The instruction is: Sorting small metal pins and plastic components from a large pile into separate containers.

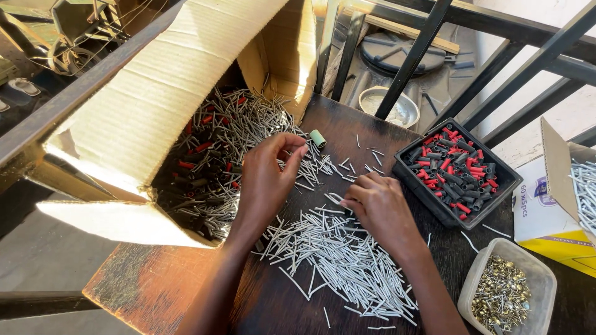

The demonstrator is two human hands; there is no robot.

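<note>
Dark wood worktop (pixel 347 133) outdoors, by railing. Left hand (pixel 266 180) grip pinched on grey pins (pixel 338 254) w/ fingers together; right hand (pixel 380 208) grip curled, contents unclear. Best pick singly, keep pile tidy.

Black rectangular plastic tray (pixel 506 180) at the table's right edge, filled with short red and black sleeves (pixel 456 167). Clear rounded plastic tub (pixel 540 273) at the near right corner, holding small brass-coloured metal fittings (pixel 500 296). White and yellow cardboard carton (pixel 540 217) just beyond the right edge, one flap raised. Small pale green tube (pixel 318 138) lying alone toward the table's far edge. Black metal railing bars (pixel 413 59) past the far edge; behind them a round pale bowl (pixel 406 105) and a dark round plastic lid (pixel 403 53).
</note>
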